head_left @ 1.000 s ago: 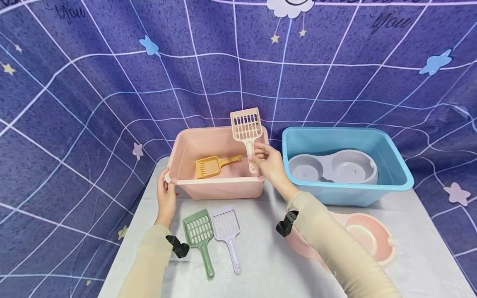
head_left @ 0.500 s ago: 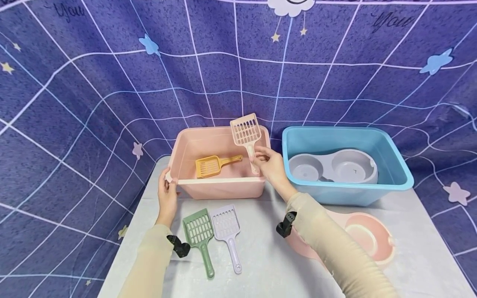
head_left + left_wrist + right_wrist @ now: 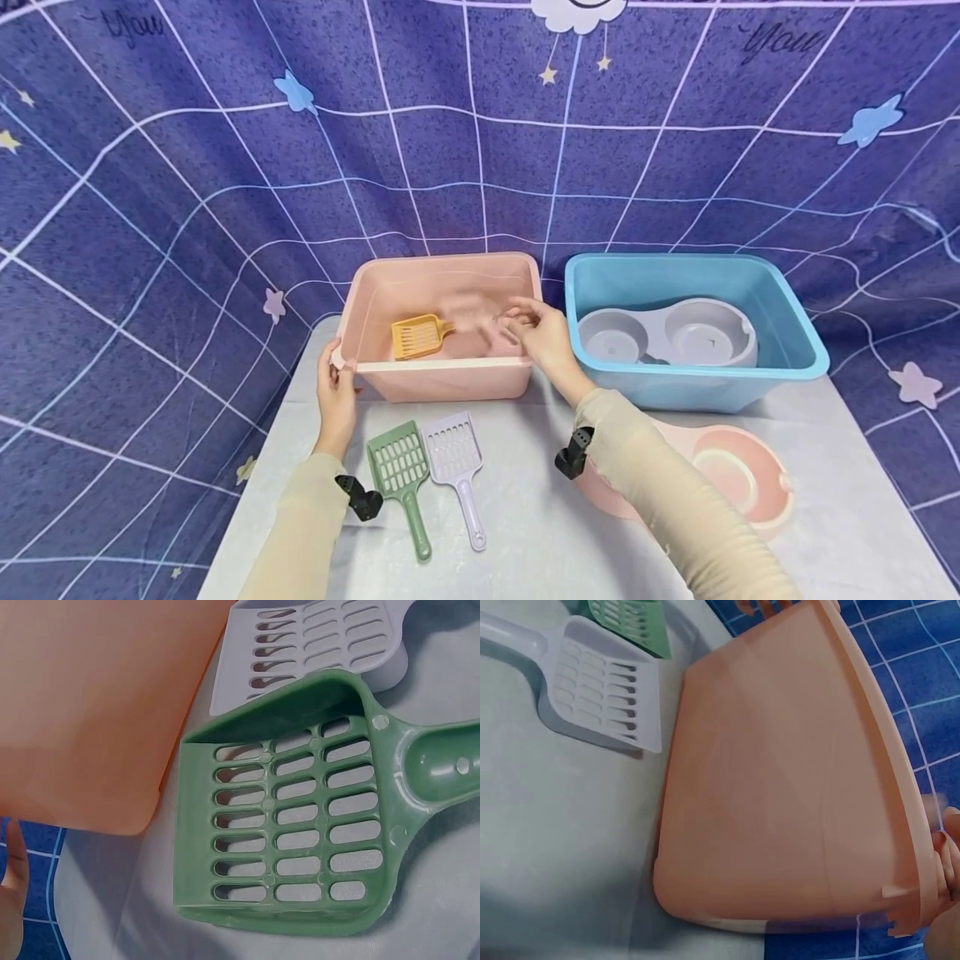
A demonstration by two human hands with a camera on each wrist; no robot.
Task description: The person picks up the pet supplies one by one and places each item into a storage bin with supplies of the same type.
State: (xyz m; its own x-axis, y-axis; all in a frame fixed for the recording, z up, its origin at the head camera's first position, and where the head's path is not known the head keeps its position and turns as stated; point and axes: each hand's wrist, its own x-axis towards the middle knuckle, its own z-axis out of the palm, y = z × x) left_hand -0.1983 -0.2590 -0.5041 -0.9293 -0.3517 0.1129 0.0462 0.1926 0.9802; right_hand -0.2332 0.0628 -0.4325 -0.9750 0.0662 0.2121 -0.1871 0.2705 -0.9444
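At the left front corner of the pink litter box [image 3: 450,382], my left hand [image 3: 336,404] grips the rim. My right hand [image 3: 546,337] is over the box's right end, its fingers loosely bent with nothing plainly between them. Just left of those fingers, a pale pink litter scoop [image 3: 468,312] shows only as a blur inside the box, apparently dropping. An orange-yellow litter scoop [image 3: 417,337] lies on the box floor, its handle partly hidden by the blur. In front of the box, a green litter scoop [image 3: 415,525] and a lilac litter scoop [image 3: 468,508] lie side by side.
To the right stands a blue litter box [image 3: 675,387] with a grey double pet bowl [image 3: 658,333] inside. A pink double bowl [image 3: 772,475] sits on the table, partly covered by my right sleeve. A purple-blue curtain [image 3: 480,150] rises behind the table.
The pale pink scoop, earlier pinched upright by its handle in my right hand, has been let go and has swung down leftward into the pink box. My left hand has stayed in place.
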